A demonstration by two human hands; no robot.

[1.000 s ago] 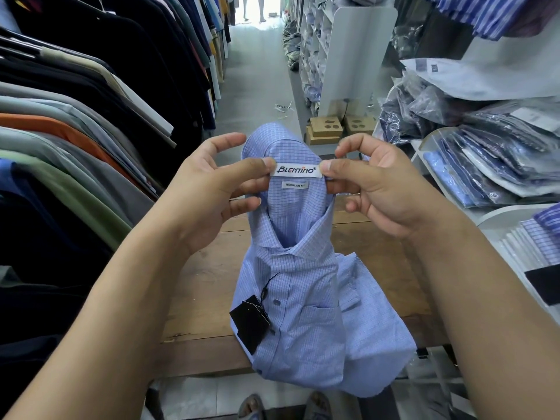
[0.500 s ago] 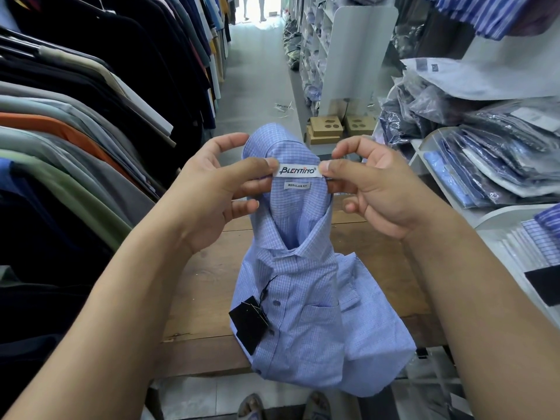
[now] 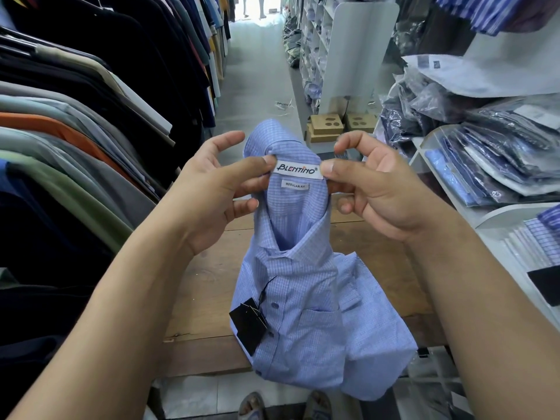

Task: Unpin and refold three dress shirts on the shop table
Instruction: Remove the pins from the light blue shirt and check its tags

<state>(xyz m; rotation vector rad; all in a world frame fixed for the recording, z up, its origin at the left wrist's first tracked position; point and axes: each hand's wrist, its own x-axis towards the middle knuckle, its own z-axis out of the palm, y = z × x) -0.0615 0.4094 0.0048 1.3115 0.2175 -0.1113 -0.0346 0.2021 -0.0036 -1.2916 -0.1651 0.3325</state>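
Above the table (image 3: 206, 286), at twelve o'clock, left hand (image 3: 209, 195) and right hand (image 3: 375, 189) still pinched the shirt (image 3: 303, 313) collar; unpinning seemingly hadn't progressed.

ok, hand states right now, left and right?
Left hand: closed, pinching the blue shirt at the collar, left of the brand label.
Right hand: closed, pinching the same collar, right of the label.

The bench (image 3: 206, 292) shows bare wood on either side of the blue shirt (image 3: 303, 322), which hangs pinched by the left hand (image 3: 212, 195) and right hand (image 3: 381, 189) above its middle and spills over its near edge. Left of the bench, a rack of hanging clothes (image 3: 75, 147) crowds close. Right of it, shelves of bagged shirts (image 3: 500, 165) stand just beside. Beyond its far end, past cardboard boxes (image 3: 327, 125), the floor aisle (image 3: 257, 71) lies open.
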